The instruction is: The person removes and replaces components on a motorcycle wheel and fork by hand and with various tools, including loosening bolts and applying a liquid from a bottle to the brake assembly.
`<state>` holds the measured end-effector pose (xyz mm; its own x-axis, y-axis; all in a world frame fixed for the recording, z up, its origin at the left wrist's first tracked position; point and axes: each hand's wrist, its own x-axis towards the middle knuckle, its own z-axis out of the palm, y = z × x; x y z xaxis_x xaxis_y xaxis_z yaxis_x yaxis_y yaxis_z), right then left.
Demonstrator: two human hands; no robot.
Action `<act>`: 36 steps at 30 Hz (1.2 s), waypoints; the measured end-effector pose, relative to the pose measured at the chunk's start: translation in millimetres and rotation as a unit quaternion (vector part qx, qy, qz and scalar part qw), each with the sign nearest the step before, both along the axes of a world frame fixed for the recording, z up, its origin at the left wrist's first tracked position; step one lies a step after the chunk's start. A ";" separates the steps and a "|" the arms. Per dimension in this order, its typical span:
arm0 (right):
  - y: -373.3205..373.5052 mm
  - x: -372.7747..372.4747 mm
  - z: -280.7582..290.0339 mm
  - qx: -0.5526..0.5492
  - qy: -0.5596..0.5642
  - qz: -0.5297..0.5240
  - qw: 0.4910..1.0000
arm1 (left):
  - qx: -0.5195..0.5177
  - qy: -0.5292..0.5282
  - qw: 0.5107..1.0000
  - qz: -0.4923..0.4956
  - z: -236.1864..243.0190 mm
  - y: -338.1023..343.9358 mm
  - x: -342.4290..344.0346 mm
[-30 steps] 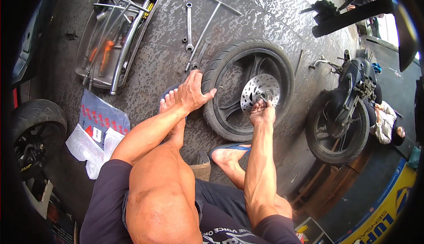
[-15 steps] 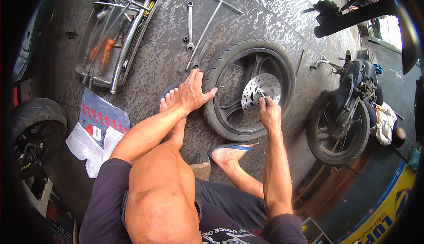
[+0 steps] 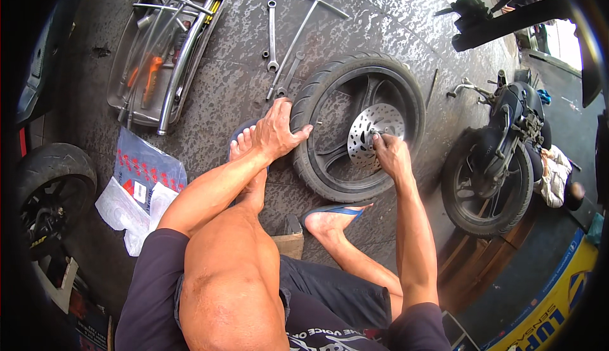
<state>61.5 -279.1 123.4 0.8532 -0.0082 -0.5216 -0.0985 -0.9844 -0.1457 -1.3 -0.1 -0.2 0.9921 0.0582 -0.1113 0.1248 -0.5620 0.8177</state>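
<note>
A motorcycle wheel [image 3: 309, 97] with a black tyre and dark spokes lies on the floor in front of me. A drilled silver brake disc [image 3: 387, 120] sits at its middle. My left hand [image 3: 276, 133] grips the tyre's left side, its thumb over the edge and some fingers hidden. My right hand [image 3: 393, 155] is closed at the disc's centre, thumb and fingers pinched at the hub. What they hold there is too small and covered to make out. Past my left hand lie a combination wrench [image 3: 273, 37] and a T-handle wrench [image 3: 303, 32].
A grey tray of tools [image 3: 117, 91] stands at the far left. Nearer are a blue plastic bag [image 3: 144, 159] and white paper [image 3: 124, 214]. Another tyre [image 3: 60, 160] is at left. A dark motorcycle [image 3: 501, 141] stands at right, with a person's pale clothing [image 3: 554, 176] beside it.
My right wrist and forearm have swung to the right, and the hand has turned at the hub. My left hand stays on the tyre.
</note>
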 end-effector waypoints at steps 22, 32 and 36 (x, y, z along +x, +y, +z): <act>28.3 27.1 25.5 0.052 -0.054 0.267 0.961 | -0.009 0.032 0.999 0.004 -0.3 2.2 -3.4; 11.6 48.1 -4.7 -0.030 -0.196 0.086 0.976 | -0.005 0.002 1.000 0.006 1.1 0.0 0.8; -41.9 14.8 -10.8 -0.132 -0.049 0.012 0.990 | -0.009 0.027 1.000 -0.005 4.8 0.2 1.4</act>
<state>76.3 -321.0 112.6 0.9011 -0.1126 -0.4188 -0.0734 -0.9914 0.1086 0.1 0.1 4.5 0.9851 0.0456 -0.1655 0.1632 -0.5479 0.8205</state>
